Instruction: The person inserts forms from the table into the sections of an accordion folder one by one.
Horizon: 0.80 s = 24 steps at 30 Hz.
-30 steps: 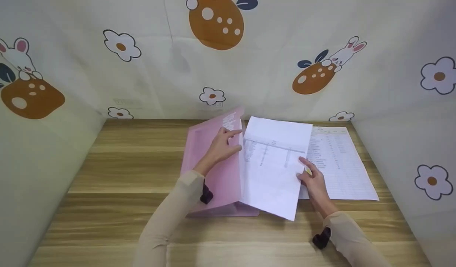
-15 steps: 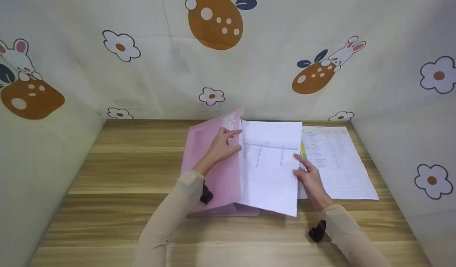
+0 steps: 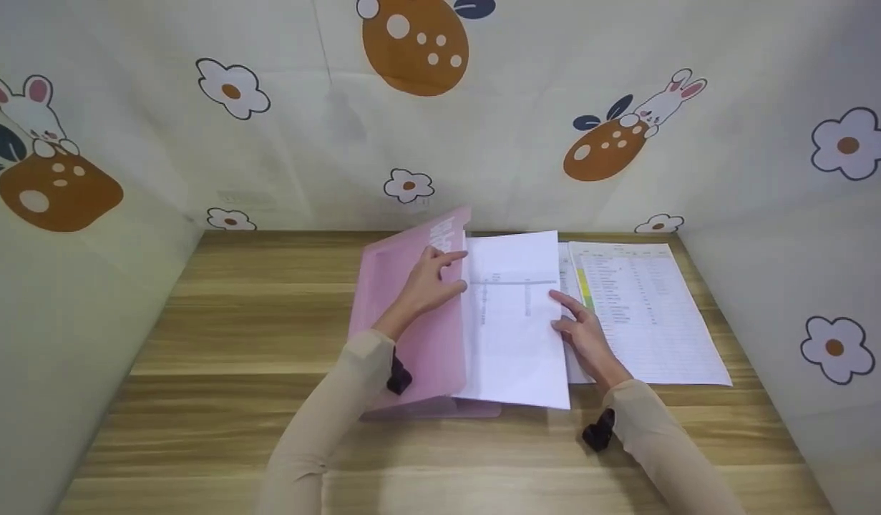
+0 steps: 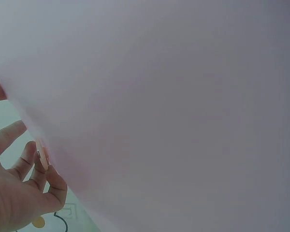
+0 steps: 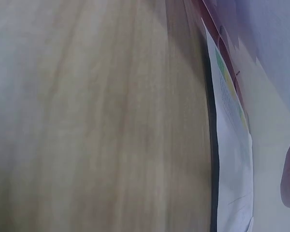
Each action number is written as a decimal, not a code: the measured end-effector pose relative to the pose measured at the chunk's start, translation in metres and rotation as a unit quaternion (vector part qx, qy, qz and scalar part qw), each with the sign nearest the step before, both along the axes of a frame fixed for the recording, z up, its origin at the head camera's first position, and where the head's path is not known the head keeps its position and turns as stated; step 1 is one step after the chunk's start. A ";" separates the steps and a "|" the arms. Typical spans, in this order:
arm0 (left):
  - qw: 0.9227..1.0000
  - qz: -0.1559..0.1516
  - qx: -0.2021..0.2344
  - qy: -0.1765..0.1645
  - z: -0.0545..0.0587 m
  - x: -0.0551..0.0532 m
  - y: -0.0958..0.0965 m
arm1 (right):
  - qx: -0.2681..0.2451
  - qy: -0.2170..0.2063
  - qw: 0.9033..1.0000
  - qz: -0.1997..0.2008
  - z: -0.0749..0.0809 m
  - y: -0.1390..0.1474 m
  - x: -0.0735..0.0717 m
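Note:
A pink plastic file folder (image 3: 384, 293) stands at the middle of the table, its front cover lifted and leaning to the left. My left hand (image 3: 429, 282) grips the cover's right edge between thumb and fingers. Close up in the left wrist view, the pink cover (image 4: 174, 111) fills most of the picture. White paper (image 3: 515, 350), with faint print showing through, reaches in behind that cover, so its left side is hidden. At the paper's right edge, my right hand (image 3: 589, 340) pinches it with thumb and fingers.
Printed table sheets (image 3: 658, 322) lie to the right, partly behind the right hand, one with a yellow and green strip. The wooden table (image 3: 232, 429) meets a patterned cloth backdrop (image 3: 304, 143) behind and at both sides.
My right hand has moved left, carrying the paper further behind the pink cover and straightening it. More of the sheets on the right now shows. The left hand stays put.

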<state>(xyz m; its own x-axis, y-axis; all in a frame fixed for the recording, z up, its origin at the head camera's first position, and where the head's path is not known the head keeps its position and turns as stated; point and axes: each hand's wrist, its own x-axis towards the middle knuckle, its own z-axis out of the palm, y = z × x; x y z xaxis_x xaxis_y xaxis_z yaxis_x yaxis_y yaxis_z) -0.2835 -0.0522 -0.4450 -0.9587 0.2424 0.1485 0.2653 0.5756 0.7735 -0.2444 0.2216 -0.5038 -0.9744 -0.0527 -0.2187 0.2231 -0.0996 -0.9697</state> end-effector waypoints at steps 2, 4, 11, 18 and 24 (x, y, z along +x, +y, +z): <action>1.000 0.001 0.002 -0.003 0.000 0.000 0.000 | 0.008 0.001 1.000 0.006 -0.001 -0.002 -0.002; 1.000 0.000 0.004 -0.006 0.000 0.000 0.000 | 0.016 0.001 1.000 0.008 -0.001 -0.005 -0.004; 1.000 0.000 0.002 -0.003 -0.001 0.000 0.000 | 0.021 0.003 1.000 0.019 -0.006 -0.016 -0.010; 1.000 -0.005 0.003 -0.001 -0.001 0.000 0.000 | 0.021 0.033 0.999 0.033 -0.008 -0.026 -0.010; 1.000 -0.008 0.002 0.007 -0.001 -0.001 0.000 | 0.047 0.019 0.998 0.036 -0.008 -0.034 -0.010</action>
<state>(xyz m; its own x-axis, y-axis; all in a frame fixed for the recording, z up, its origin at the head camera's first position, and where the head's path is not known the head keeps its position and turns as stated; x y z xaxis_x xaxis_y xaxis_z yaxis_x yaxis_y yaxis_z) -0.2845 -0.0523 -0.4461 -0.9528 0.2563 0.1626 0.2847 0.5689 0.7716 -0.2549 0.1878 -0.5120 -0.9764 -0.1048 -0.1886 0.1890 0.0067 -0.9820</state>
